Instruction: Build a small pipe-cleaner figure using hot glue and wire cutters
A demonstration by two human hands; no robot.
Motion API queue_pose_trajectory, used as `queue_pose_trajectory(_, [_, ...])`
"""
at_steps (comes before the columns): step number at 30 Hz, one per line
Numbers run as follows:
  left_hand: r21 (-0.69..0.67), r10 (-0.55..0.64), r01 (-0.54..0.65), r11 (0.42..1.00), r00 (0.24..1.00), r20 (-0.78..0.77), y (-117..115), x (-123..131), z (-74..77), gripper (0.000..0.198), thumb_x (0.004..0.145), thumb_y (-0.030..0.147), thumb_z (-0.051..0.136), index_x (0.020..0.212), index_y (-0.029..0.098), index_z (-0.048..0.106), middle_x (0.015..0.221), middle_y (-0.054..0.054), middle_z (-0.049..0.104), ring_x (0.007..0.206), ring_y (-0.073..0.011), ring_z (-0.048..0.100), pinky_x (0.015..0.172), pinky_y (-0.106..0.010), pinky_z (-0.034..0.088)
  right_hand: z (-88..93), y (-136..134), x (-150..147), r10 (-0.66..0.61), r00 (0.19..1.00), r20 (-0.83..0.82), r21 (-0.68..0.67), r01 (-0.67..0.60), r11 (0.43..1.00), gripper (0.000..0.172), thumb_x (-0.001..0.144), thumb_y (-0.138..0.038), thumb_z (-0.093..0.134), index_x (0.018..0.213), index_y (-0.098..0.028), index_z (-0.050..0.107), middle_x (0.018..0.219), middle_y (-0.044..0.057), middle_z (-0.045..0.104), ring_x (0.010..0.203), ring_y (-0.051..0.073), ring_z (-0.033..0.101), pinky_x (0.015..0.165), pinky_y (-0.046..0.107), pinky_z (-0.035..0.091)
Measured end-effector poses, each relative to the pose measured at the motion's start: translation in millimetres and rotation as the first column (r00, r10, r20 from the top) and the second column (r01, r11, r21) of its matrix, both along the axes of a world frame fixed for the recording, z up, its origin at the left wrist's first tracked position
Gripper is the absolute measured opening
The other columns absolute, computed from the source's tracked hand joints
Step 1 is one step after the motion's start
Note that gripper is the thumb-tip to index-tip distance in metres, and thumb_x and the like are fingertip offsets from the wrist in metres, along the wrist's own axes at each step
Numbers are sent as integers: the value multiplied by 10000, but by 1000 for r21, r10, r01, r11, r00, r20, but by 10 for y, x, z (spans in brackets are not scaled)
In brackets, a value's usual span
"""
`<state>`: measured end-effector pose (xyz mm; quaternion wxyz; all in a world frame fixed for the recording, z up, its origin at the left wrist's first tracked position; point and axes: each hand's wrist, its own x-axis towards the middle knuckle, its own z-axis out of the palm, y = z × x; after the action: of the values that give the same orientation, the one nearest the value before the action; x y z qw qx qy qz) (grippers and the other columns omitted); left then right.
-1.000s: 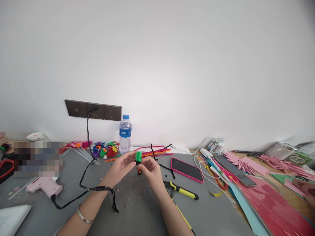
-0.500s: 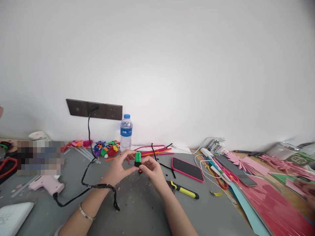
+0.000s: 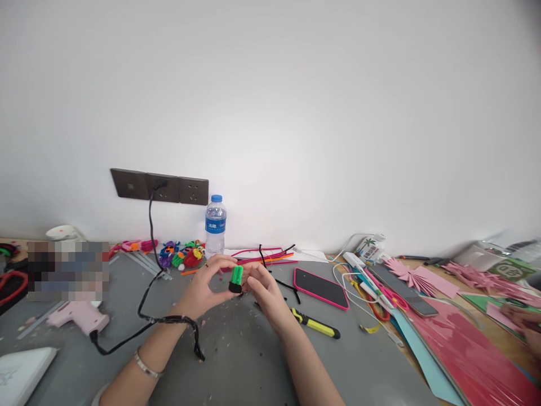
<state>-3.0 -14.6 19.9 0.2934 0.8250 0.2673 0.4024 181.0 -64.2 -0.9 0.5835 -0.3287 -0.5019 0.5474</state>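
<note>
A grey work surface (image 3: 240, 361), sprinkled with tiny scraps, is spread in front of a blue-capped water bottle (image 3: 216, 226), behind which a plain white wall (image 3: 270, 113) is seen. Far to the bottle's left, red-handled scissors (image 3: 13, 275) are partly cut off by the view's edge, and a pink hot glue gun (image 3: 78, 317) is laid down. Left of the bottle a dark socket panel (image 3: 160, 186) is mounted, with a black power cord (image 3: 144, 299) plugged in (its loop is draped across the left forearm, in that arm's way). Fuzzy pipe-cleaner figures (image 3: 181, 255) are clustered close on the bottle's left. In front of the bottle, a green-and-black pipe-cleaner piece (image 3: 236, 277) is pinched above the surface between the thumb and fingers of the left hand (image 3: 205, 288). The right hand (image 3: 268, 294) is curled close beside it, right of the bottle; whether its fingers touch the piece cannot be told. Farther right of the bottle, loose pipe cleaners (image 3: 274, 258), yellow-handled pliers (image 3: 319, 326), a pink-cased smartphone (image 3: 321, 288) and fan-folded pink paper (image 3: 409, 276) are strewn.
</note>
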Motion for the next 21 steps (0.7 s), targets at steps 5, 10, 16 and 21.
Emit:
queue_pose_trajectory(5, [-33, -10, 9, 999, 999, -37, 3, -14, -37, 292, 791, 273, 684, 1073, 271, 609, 1282, -68, 537, 1258, -279, 453, 982, -391, 463, 100, -55, 15, 105, 994, 10, 24, -106, 994, 312, 841, -364, 650, 1117, -257, 555, 1034, 41, 595, 900, 183, 562, 786, 303, 440])
queue_pose_trajectory(10, [-82, -33, 28, 996, 997, -65, 20, -13, -62, 313, 778, 285, 704, 1077, 281, 611, 1325, -58, 490, 1303, -281, 394, 1028, -400, 418, 121, -73, 20, 129, 990, 49, 22, -130, 991, 299, 832, -349, 664, 1100, -260, 565, 1015, 35, 598, 923, 193, 550, 830, 322, 426])
queue_pose_trajectory(16, [-211, -94, 99, 972, 995, 31, 27, -10, -30, 369, 769, 314, 712, 1109, 250, 584, 1205, -75, 556, 1080, -254, 554, 846, -336, 481, 69, -48, 57, 55, 998, 36, 21, -56, 998, 256, 881, -359, 595, 1111, -247, 584, 1048, 49, 599, 914, 189, 562, 798, 305, 433])
queue_pose_trajectory(21, [-295, -126, 163, 942, 982, 141, 29, -5, -19, 362, 765, 339, 706, 1067, 212, 550, 1151, -86, 569, 1023, -240, 568, 828, -328, 467, 39, -37, 62, 55, 998, 20, 28, -55, 998, 259, 889, -371, 581, 1114, -242, 582, 1047, 57, 616, 894, 187, 581, 807, 309, 444])
